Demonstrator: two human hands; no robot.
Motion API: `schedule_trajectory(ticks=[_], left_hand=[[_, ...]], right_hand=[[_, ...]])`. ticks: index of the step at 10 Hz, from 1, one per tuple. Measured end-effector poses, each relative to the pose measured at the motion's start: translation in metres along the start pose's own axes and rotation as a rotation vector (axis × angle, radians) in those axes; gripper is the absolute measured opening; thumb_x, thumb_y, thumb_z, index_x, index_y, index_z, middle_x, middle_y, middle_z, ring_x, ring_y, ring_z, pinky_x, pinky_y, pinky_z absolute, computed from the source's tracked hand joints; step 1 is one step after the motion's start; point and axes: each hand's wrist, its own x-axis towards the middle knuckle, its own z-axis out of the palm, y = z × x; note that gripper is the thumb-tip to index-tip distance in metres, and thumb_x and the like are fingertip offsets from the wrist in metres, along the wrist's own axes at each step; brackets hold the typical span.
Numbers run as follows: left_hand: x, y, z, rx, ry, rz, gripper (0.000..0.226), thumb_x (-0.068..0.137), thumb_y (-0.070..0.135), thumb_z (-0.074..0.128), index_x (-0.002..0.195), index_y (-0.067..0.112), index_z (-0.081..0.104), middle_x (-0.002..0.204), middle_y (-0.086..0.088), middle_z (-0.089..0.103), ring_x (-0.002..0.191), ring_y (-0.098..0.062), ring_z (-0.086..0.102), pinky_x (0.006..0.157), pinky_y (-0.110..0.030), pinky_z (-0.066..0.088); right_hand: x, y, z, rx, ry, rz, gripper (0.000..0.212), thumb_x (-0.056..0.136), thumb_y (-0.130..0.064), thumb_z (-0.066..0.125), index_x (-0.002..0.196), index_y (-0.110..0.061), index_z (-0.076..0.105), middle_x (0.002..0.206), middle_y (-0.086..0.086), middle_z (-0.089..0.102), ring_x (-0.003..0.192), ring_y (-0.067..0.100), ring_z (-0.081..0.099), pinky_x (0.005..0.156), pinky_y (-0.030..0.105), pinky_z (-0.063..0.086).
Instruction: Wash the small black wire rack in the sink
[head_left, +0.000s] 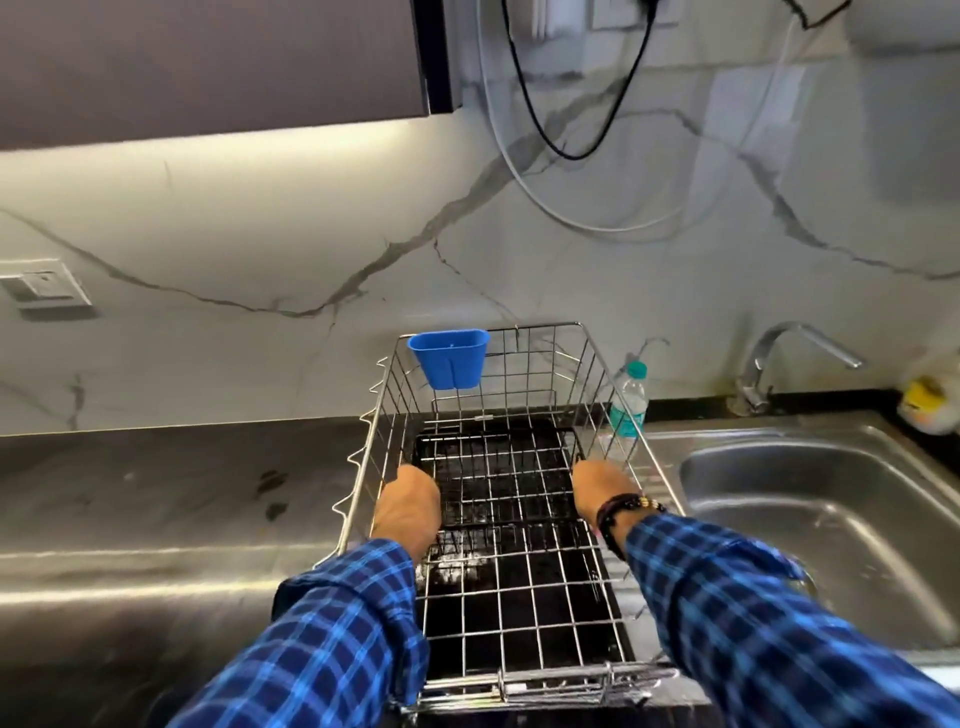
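The small black wire rack (498, 467) lies inside a larger steel wire basket (613, 364) on the counter, left of the sink (831, 525). My left hand (408, 504) grips the rack's left edge and my right hand (602, 493) grips its right edge. Both hands' fingers curl downward, and their tips are hidden behind the backs of the hands. The rack sits low in the far half of the basket, over a black tray. Both sleeves are blue plaid, and a dark bead bracelet is on the right wrist.
A blue plastic cup (449, 358) hangs on the basket's far rim. A water bottle (629, 400) stands between basket and sink. A chrome tap (779, 358) rises behind the sink, a yellow sponge (927, 400) at far right. Grey counter (156, 493) stretches left.
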Motion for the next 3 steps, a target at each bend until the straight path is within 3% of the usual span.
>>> schedule_trajectory(ticks=[1,2,3], left_hand=[[0.007,-0.005,-0.002,0.067,0.006,0.02,0.032,0.096,0.004,0.043,0.126,-0.002,0.052,0.116,-0.02,0.067,0.106,-0.036,0.066,0.09,-0.042,0.054],[-0.003,0.006,-0.018,0.179,-0.011,0.013,0.036,0.093,0.0,0.047,0.125,0.006,0.063,0.119,-0.013,0.07,0.109,-0.03,0.067,0.089,-0.037,0.053],[-0.019,0.034,-0.048,0.259,0.206,0.177,0.032,0.096,0.008,0.048,0.124,0.011,0.062,0.114,-0.005,0.07,0.103,-0.023,0.069,0.079,-0.032,0.052]], right_hand=[[-0.003,-0.003,-0.003,0.01,-0.029,-0.04,0.026,0.102,-0.009,0.043,0.118,-0.002,0.062,0.118,0.014,0.065,0.102,0.028,0.062,0.084,0.034,0.049],[-0.013,0.001,-0.017,0.028,-0.02,-0.092,0.021,0.102,-0.022,0.051,0.115,-0.009,0.061,0.115,0.009,0.064,0.107,0.025,0.062,0.088,0.032,0.049],[-0.026,0.012,-0.06,0.185,0.199,-0.225,0.018,0.101,-0.032,0.052,0.103,-0.014,0.056,0.094,0.001,0.06,0.083,0.014,0.059,0.078,0.027,0.054]])
